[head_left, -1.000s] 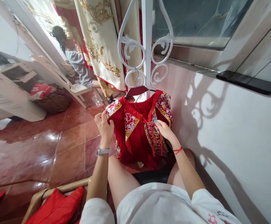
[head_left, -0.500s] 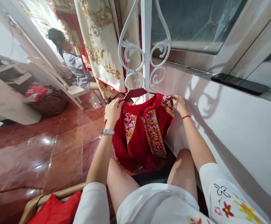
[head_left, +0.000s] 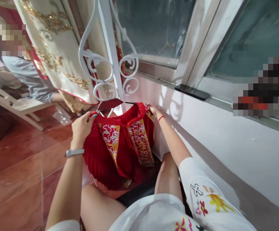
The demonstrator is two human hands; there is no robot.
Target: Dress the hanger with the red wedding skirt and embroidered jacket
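Observation:
A red embroidered skirt (head_left: 120, 144) hangs from a dark red hanger (head_left: 109, 104) hooked on a white scrolled metal stand (head_left: 108, 64). My left hand (head_left: 81, 128) is closed on the skirt's waistband at its left end. My right hand (head_left: 155, 111) grips the waistband at its right end, close to the white wall. The skirt drapes down over my knees, with gold and white patterned panels facing me.
A cream and gold embroidered garment (head_left: 53, 54) hangs behind the stand. Another person in a grey top (head_left: 26, 77) sits at the left by a white table (head_left: 16, 106). A dark phone (head_left: 191, 92) lies on the window sill. Red tiled floor (head_left: 21, 166) spreads to the left.
Both hands moved up from the skirt's front panels to the two ends of the waistband. The view has swung to the right and closer to the stand.

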